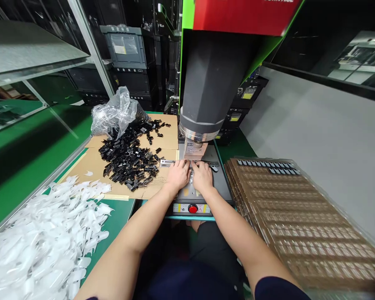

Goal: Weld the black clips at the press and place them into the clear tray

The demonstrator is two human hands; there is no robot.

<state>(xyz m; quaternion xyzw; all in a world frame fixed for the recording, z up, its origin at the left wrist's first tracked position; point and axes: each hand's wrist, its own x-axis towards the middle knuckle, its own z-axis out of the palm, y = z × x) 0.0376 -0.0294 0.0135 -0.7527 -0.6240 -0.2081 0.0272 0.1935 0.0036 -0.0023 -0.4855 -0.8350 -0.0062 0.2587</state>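
Both of my hands are at a metal fixture (167, 163) on the machine's grey base, just below the pale block-shaped tool head (195, 149). My left hand (178, 174) has its fingers bent together at the fixture's middle. Close beside it, my right hand (201, 175) presses its fingertips down at the same spot. Whatever small part lies under the fingertips is hidden. Right of my right hand, a small dark piece with a light edge (214, 168) lies on the base. A red button (193, 208) sits on the base's front panel.
Left of the base, black plastic clips (131, 160) are heaped on cardboard (156, 189), with a clear plastic bag (118, 109) behind. White curved pieces (50, 237) cover the near left. Stacked clear trays (278, 200) stand at right, dark pieces in the top one's far rows.
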